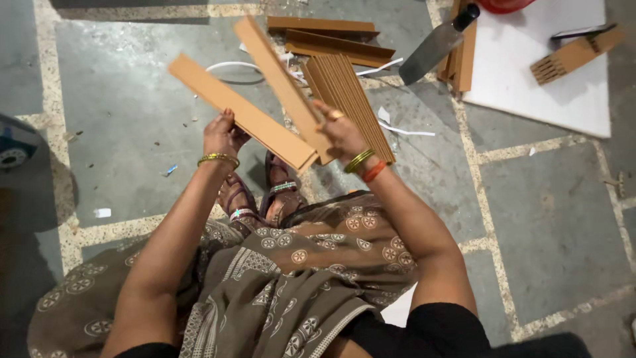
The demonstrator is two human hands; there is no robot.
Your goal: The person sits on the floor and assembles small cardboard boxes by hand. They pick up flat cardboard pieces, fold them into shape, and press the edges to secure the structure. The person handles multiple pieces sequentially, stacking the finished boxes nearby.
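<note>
My left hand (pixel 222 134) grips a long brown cardboard strip (pixel 218 96) from below, and the strip slants up to the left. Beside it, my right hand (pixel 339 130) holds a second cardboard strip (pixel 271 63) that tilts up and left, crossing over the first near its lower end. Both hands are raised above my sandalled feet (pixel 265 195). Just behind my right hand a stack of cardboard strips (pixel 344 93) lies on the stone floor.
More cardboard pieces (pixel 331 36) lie farther back. A broad metal knife (pixel 434 43) rests by a white board (pixel 530 73) at the top right, which carries a notched cardboard piece (pixel 573 56). White paper scraps (pixel 397 126) litter the floor.
</note>
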